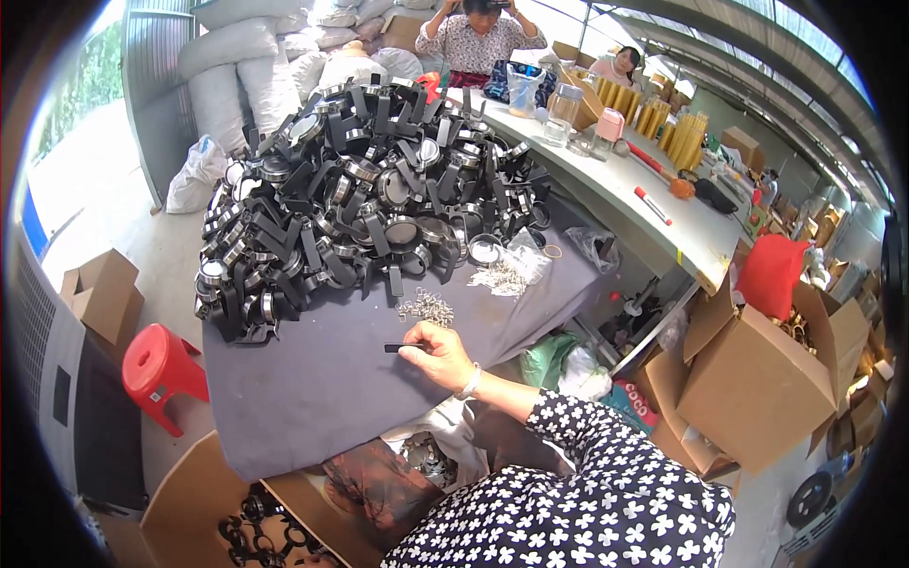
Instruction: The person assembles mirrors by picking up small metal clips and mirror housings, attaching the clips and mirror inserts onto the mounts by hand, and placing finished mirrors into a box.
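My right hand [439,356] is closed in a pinch over the grey cloth-covered table [312,398]. Between thumb and fingers it grips a short, flat black strip [404,348], partly hidden by the fingers. Just beyond the hand lies a little pile of small metal clips [428,309]. Of my left hand [318,561], only a sliver seems to show at the bottom edge, by a cardboard box [185,492] with black ring-shaped parts [260,538]; its fingers are hidden. A large heap of metal rings with black handles [379,189] covers the far side of the table.
Pale small pieces [498,278] lie beside a clear plastic bag [528,256]. A red stool [163,374] stands left of the table. On the right are a white bench [663,222] and an open carton [757,388]. A person [481,43] sits beyond the heap.
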